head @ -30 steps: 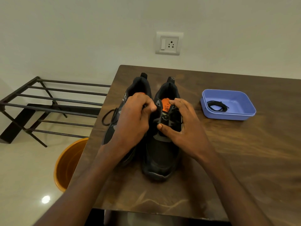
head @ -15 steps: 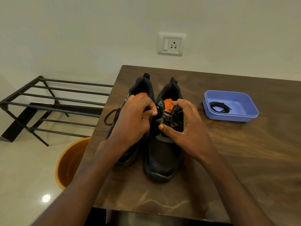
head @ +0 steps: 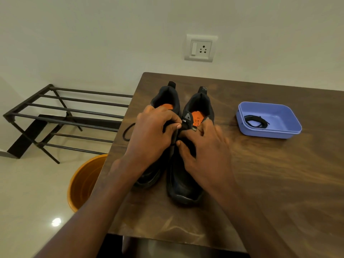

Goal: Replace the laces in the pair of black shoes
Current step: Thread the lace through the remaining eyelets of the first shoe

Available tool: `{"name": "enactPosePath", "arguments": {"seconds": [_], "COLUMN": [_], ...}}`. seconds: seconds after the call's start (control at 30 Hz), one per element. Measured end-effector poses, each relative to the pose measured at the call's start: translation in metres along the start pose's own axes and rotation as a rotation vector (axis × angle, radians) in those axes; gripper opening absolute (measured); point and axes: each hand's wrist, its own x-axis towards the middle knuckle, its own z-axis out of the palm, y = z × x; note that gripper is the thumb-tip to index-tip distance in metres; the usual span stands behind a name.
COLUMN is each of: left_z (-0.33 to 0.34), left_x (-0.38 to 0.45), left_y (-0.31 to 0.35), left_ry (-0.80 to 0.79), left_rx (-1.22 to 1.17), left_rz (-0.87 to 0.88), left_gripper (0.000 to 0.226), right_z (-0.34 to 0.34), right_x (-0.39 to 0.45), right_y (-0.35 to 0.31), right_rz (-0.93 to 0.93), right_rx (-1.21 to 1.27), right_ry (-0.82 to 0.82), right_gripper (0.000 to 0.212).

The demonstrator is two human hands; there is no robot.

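Two black shoes with orange insoles stand side by side on the brown table [head: 279,174], toes towards me. My left hand [head: 152,133] lies curled over the left shoe [head: 165,95] and its fingertips pinch at the lacing of the right shoe [head: 186,183]. My right hand [head: 202,146] covers the right shoe's lacing, thumb and fingers curled on it; what exactly they pinch is hidden. A loop of black lace [head: 128,133] hangs out to the left of the left shoe. A coiled black lace [head: 255,121] lies in the blue tray [head: 290,127].
The blue tray sits on the table to the right of the shoes. An orange bucket [head: 83,183] stands on the floor by the table's left edge. A black metal rack [head: 61,116] is against the wall at left. A wall socket [head: 201,47] is above the table.
Both hands have shifted slightly on the right shoe's lacing, the right hand blurred with motion. The shoes and the tray stay where they were.
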Motion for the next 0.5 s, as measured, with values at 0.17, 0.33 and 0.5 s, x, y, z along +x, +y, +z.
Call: {"name": "enactPosePath", "arguments": {"seconds": [0.17,0.33,0.5], "left_z": [-0.004,-0.011,-0.023], "left_x": [-0.003,-0.005,-0.004], "left_y": [0.002,0.002,0.006], "left_ry": [-0.009,-0.014,0.029], "left_rx": [0.149,0.209,0.264], "left_rz": [-0.013,-0.049,-0.13], "left_gripper": [0.006,0.007,0.005], "right_z": [-0.004,-0.01,-0.027], "right_x": [0.002,0.002,0.005], "right_y": [-0.008,-0.009,-0.008], "right_rz": [0.069,0.166,0.352], "right_rx": [0.05,0.25,0.577], "right_ry": [0.07,0.037,0.019], "right_gripper": [0.019,0.013,0.03]}}
